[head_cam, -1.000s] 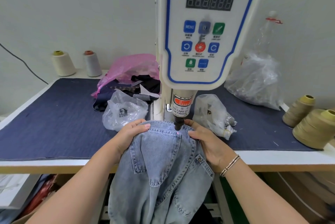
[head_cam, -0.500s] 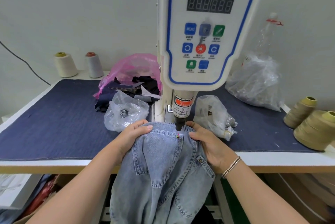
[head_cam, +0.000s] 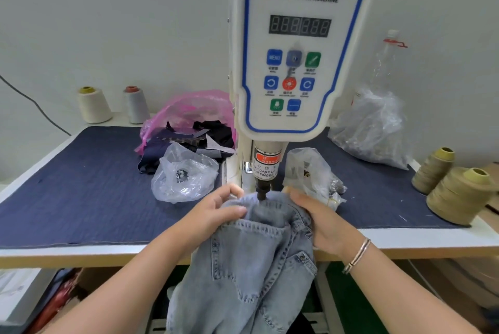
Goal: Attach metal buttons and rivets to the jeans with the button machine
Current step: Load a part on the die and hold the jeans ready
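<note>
Both hands (head_cam: 216, 212) (head_cam: 321, 215) grip jeans (head_cam: 259, 258), machine (head_cam: 299, 44) (labelled "SERVO BUTTON MACHINE")

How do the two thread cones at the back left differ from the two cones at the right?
The back-left cones are pale, cream and grey, and stand upright and apart. The right cones are olive-tan, look larger, and overlap in this view. All four rest near the table's edges.

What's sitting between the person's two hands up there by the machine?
In the head view, bunched jeans span from left hand to right hand, with the machine's punch tip on the fabric between them.
</note>
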Tool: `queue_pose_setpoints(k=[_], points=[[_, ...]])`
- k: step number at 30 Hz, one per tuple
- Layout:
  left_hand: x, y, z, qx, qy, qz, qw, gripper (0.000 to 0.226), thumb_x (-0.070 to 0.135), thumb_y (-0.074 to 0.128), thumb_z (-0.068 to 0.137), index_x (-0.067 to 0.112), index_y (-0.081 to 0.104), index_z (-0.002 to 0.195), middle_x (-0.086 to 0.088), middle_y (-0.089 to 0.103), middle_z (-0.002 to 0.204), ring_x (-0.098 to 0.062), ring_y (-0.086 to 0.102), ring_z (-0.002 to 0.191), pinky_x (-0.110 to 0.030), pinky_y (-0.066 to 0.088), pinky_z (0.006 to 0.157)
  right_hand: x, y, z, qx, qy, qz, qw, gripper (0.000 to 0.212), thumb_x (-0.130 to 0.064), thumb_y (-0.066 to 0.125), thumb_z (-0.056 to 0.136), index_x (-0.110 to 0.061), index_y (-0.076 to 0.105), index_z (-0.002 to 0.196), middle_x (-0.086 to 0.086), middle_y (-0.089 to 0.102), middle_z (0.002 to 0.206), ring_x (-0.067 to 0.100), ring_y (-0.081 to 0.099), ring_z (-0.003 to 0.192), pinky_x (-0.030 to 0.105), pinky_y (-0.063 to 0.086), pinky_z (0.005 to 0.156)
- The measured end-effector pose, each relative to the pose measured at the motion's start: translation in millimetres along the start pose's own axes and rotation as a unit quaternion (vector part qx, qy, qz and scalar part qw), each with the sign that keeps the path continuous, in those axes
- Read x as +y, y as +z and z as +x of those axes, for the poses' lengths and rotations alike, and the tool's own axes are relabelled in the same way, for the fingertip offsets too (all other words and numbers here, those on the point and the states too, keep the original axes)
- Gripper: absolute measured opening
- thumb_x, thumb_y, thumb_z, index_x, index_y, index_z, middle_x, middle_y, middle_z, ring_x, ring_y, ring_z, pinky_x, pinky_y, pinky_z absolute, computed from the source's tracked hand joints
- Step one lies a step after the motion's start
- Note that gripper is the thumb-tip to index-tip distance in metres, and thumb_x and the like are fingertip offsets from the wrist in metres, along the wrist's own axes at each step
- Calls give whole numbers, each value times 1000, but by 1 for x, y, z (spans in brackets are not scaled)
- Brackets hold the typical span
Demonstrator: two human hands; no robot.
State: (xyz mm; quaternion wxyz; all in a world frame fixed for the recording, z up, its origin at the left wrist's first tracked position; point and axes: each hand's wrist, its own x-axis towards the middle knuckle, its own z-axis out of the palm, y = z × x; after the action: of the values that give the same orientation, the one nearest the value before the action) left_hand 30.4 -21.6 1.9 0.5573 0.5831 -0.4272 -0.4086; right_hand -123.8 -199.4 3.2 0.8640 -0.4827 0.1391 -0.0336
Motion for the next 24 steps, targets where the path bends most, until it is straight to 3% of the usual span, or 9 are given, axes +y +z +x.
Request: queue_pose_setpoints(k=[3, 5, 6, 9, 11, 15, 17, 19, 24], points=[[-5, 4, -5, -53, -4, 155, 986, 14, 27, 63, 78, 37, 56, 83, 10, 58, 78, -6, 50, 65, -21, 39, 63, 0, -5, -12, -54, 26, -117, 991, 13, -20, 68, 78, -17, 59, 69, 8, 57, 77, 20, 57, 72, 26, 48, 62], [-10, 8, -12, -65, 25, 179, 981, 15, 26, 63, 75, 38, 54, 77, 12, 52, 70, -4, 43, 60, -19, 35, 59, -5, -7, -22, -76, 35, -242, 967, 15, -24, 67, 76, -21, 57, 65, 1, 53, 72, 13, 51, 67, 21, 44, 61], [-10, 7, -14, -42, 45, 177, 982, 14, 28, 63, 73, 37, 53, 73, 13, 51, 67, -3, 42, 59, -18, 35, 57, -9, -8, -23, -50, 20, -313, 948, 14, -28, 66, 78, -24, 59, 66, -3, 56, 71, 10, 53, 68, 19, 45, 64], [-13, -5, -16, 60, 77, 202, 975, 10, 37, 61, 69, 33, 53, 63, 13, 50, 59, -2, 41, 58, -18, 33, 57, -31, -16, -15, 172, -82, -375, 907, 19, -24, 63, 89, -25, 68, 70, -4, 62, 69, 10, 58, 65, 19, 49, 63], [-19, -9, -13, 86, 79, 265, 957, 22, 42, 56, 71, 26, 50, 57, 11, 43, 53, -2, 36, 55, -21, 30, 55, -50, -25, 0, 308, -138, -444, 830, 24, -21, 60, 91, -27, 69, 69, -9, 60, 64, 10, 54, 62, 22, 45, 59], [-33, 3, 1, 98, 76, 396, 910, 39, 44, 50, 82, 24, 36, 51, 1, 30, 50, -12, 26, 51, -30, 23, 54, -67, -33, 34, 303, -1, -706, 640, 26, -25, 47, 96, -21, 72, 96, 4, 67, 101, 26, 60, 92, 34, 49, 81], [-36, 2, 7, 118, 59, 393, 910, 41, 43, 48, 83, 20, 31, 53, 1, 27, 50, -12, 24, 51, -33, 22, 55, -66, -30, 46, 300, 48, -755, 581, 30, -23, 41, 96, -18, 69, 106, 10, 63, 111, 30, 59, 98, 34, 48, 83], [-36, 0, 8, 134, 44, 360, 922, 40, 40, 48, 82, 17, 28, 56, 3, 24, 51, -11, 21, 52, -32, 21, 56, -68, -24, 58, 318, 108, -767, 546, 30, -23, 43, 96, -16, 63, 117, 10, 59, 121, 31, 57, 108, 36, 45, 89], [-35, 0, 9, 152, 36, 277, 948, 42, 32, 51, 84, 18, 24, 55, 8, 21, 51, -7, 20, 50, -26, 18, 52, -71, -24, 77, 316, 266, -743, 527, 43, -26, 56, 92, -11, 50, 133, 7, 50, 137, 27, 47, 127, 34, 38, 103]])
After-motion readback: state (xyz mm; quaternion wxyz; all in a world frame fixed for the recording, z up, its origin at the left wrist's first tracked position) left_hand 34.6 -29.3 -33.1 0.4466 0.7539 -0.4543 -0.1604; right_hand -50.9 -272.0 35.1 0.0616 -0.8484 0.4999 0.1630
